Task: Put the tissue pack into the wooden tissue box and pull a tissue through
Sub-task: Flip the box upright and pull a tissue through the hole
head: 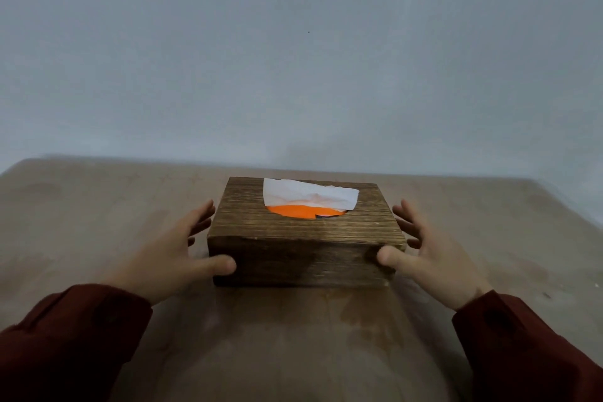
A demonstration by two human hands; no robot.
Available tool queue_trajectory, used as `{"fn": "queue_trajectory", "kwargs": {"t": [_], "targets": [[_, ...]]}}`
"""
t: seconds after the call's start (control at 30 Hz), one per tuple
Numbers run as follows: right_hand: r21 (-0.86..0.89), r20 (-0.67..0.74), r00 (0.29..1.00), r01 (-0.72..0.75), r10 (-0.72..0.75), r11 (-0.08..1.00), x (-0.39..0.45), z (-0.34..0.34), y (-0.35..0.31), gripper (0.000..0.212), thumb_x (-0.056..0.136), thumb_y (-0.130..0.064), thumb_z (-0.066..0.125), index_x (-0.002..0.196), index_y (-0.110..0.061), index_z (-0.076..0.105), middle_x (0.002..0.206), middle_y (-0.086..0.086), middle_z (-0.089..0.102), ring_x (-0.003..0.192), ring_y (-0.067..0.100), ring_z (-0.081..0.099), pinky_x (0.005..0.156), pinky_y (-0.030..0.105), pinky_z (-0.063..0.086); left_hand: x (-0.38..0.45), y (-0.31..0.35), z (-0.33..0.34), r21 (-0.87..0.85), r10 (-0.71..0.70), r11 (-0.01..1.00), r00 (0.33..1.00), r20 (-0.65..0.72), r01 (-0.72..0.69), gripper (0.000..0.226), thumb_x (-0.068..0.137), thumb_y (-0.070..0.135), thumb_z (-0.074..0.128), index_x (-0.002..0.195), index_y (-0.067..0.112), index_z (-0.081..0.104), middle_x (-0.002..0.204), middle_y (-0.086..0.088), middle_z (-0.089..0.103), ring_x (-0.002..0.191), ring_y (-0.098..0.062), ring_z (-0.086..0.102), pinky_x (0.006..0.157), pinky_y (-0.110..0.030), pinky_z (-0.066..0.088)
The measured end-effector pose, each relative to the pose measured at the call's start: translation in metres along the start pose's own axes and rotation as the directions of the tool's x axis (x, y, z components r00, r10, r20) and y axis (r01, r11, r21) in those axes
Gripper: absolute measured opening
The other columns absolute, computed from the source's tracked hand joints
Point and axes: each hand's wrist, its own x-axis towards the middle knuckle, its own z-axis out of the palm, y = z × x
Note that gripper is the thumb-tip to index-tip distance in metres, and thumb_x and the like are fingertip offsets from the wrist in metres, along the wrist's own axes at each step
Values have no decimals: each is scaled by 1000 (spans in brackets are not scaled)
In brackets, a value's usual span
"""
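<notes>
Risk lies chiefly at the two short ends of the box; the left hand (169, 254), fingers spread along the left end and thumb laid on the near face, has no curled hold on the wood, so I judge that a lift or slide from here could let that end slip or swing the box round on the pale brown tabletop (98, 205). Between the hands stands the dark-stained rectangular wooden tissue box (303, 254), flat and upright on the table; through the oval opening in its top shows the bright orange tissue pack (295, 210), already inside. A crumpled white tissue (310, 194) comes out of that opening and lies over the far side of the lid; a jolt could drop it back through, and a tug might tear it. The right hand (434, 258) mirrors the other; fingers spread beside the right end, thumb on the near face, and whether the fingertips touch the wood I cannot tell; uneven pressure from this side would skew the box leftward.
</notes>
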Motion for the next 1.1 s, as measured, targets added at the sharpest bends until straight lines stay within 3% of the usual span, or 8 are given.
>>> {"fn": "queue_trajectory", "kwargs": {"t": [0.07, 0.13, 0.2, 0.33, 0.43, 0.57, 0.67, 1.1], "targets": [[10, 36, 999, 6, -6, 1000, -2, 3, 1, 114, 39, -66, 77, 136, -29, 31, 132, -23, 42, 113, -8, 45, 97, 20, 38, -1, -2, 5, -45, 3, 999, 1000, -14, -4, 103, 57, 19, 82, 140, 20, 22, 142, 0, 40, 127, -14, 39, 105, -32, 31], [-4, 58, 998, 16, -16, 1000, -3, 6, 3, 88, 42, -44, 87, 115, -49, 38, 109, -35, 50, 98, -16, 51, 85, 11, 40, -2, -5, 8, -54, 17, 998, 1000, -22, -18, 94, 60, 4, 79, 138, 22, 29, 132, 1, 50, 121, -14, 46, 103, -34, 35], [-29, 55, 998, 16, -15, 999, -3, 9, 10, 82, 53, -15, 87, 112, -50, 42, 105, -25, 59, 98, -7, 56, 83, 15, 42, -3, -8, 12, -55, 35, 998, 999, -24, -36, 85, 61, -2, 76, 132, 25, 37, 122, 5, 57, 114, -11, 51, 98, -31, 38], [-46, 41, 999, 32, -30, 998, -4, 15, 18, 70, 60, -1, 80, 108, -42, 49, 102, -17, 63, 95, -5, 59, 70, 3, 42, -2, -13, 18, -52, 57, 997, 997, -58, -60, 68, 63, -5, 73, 112, 34, 47, 106, 16, 59, 102, 0, 53, 79, -12, 39], [-52, 35, 999, 36, -34, 998, -4, 17, 22, 67, 62, 0, 79, 100, -46, 48, 97, -21, 62, 89, -15, 56, 67, 1, 42, -1, -15, 18, -48, 51, 997, 997, -55, -54, 65, 64, -3, 73, 105, 40, 47, 105, 17, 58, 100, 3, 51, 77, -12, 37], [-85, 26, 999, 35, -32, 996, -1, 16, 23, 66, 61, -6, 80, 101, -49, 49, 98, -23, 63, 93, -8, 58, 72, 7, 43, 0, -15, 17, -18, 56, 998, 996, -63, -58, 63, 65, 1, 73, 103, 45, 47, 105, 19, 59, 99, 4, 52, 78, -13, 37], [-93, 31, 999, 16, -13, 995, 2, 18, 22, 68, 62, -8, 80, 109, -45, 47, 106, -18, 63, 99, 1, 59, 85, 25, 48, 2, -15, 17, 12, 61, 998, 995, -73, -61, 62, 66, 2, 73, 101, 46, 46, 102, 23, 57, 94, 9, 51, 73, -8, 35], [-75, 57, 998, -15, 19, 997, 21, 22, 19, 70, 64, -7, 78, 114, -44, 46, 104, -19, 63, 101, 6, 59, 93, 38, 47, 18, -13, 14, -26, 50, 998, 995, -85, -52, 57, 68, -7, 68, 114, 20, 50, 98, 16, 57, 89, 7, 49, 60, 4, 36]]}}
